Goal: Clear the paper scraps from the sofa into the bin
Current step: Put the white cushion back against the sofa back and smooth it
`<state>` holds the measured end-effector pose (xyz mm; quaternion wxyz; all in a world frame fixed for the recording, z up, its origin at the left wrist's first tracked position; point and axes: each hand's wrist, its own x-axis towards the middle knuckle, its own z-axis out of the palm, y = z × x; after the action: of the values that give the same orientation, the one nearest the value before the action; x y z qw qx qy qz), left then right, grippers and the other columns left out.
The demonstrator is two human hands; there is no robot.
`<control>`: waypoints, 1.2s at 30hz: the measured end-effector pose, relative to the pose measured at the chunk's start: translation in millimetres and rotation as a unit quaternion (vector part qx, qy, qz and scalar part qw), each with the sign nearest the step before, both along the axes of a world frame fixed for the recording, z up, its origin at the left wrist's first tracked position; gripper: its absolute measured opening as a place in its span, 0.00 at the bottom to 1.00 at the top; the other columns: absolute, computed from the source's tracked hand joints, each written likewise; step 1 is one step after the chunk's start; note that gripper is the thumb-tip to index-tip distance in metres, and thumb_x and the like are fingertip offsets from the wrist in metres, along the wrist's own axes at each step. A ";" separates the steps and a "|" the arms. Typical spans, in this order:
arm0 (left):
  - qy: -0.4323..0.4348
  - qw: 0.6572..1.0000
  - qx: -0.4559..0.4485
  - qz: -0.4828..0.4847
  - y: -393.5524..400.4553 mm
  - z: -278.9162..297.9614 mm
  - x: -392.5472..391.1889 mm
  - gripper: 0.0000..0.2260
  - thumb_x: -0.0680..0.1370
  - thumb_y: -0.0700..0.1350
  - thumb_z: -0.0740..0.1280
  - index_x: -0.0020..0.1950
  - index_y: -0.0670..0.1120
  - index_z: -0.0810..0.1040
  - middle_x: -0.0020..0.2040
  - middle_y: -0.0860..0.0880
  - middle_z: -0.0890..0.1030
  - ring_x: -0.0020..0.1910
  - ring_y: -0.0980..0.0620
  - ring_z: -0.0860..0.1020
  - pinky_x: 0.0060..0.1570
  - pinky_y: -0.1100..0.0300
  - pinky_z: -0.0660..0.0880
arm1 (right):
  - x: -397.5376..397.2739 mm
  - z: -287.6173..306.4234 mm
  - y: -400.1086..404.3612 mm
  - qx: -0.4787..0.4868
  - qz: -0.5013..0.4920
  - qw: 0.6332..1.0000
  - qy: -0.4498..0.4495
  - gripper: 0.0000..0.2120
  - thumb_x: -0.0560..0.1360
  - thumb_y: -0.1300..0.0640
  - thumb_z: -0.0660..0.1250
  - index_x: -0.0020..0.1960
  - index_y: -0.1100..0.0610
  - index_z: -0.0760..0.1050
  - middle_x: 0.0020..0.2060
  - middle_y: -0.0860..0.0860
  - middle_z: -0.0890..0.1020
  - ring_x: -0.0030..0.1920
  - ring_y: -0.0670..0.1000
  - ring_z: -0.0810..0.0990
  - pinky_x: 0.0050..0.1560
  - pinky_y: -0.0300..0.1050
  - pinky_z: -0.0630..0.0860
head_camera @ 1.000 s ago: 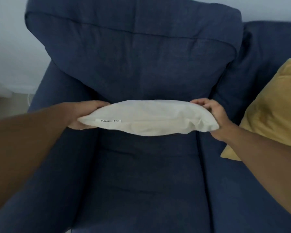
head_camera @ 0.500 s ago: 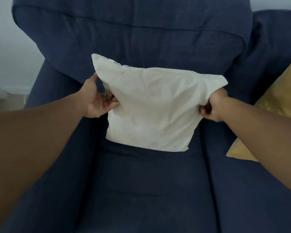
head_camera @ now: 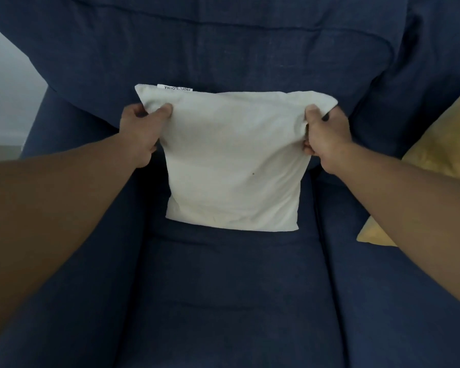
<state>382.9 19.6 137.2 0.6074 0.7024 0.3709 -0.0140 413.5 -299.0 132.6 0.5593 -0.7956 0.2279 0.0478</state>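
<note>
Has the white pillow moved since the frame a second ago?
Yes. The white pillow, gripped by the left hand and right hand, was held flat; now it stands upright against the sofa's back cushion.

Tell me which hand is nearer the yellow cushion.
Right. The right hand grips the white pillow's right edge, on the side where the yellow cushion lies; the left hand grips the pillow's far left corner.

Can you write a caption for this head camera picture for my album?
Two hands hold a white pillow upright on a blue sofa.
</note>
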 end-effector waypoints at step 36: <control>-0.090 0.662 0.615 -0.419 -68.1 -11.0 -6.3 0.31 0.84 0.61 0.51 0.83 0.49 0.53 0.83 0.48 0.55 0.82 0.44 0.53 0.77 0.36 0.47 | -25.8 -14.6 13.8 -0.539 0.285 0.765 -0.206 0.29 0.82 0.39 0.53 0.82 0.47 0.60 0.81 0.54 0.61 0.80 0.60 0.59 0.73 0.66 0.60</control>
<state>376.7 -48.5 126.2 -0.0024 0.9951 -0.0949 0.0269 387.8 -285.3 118.0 0.0330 -0.9851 -0.1422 -0.0907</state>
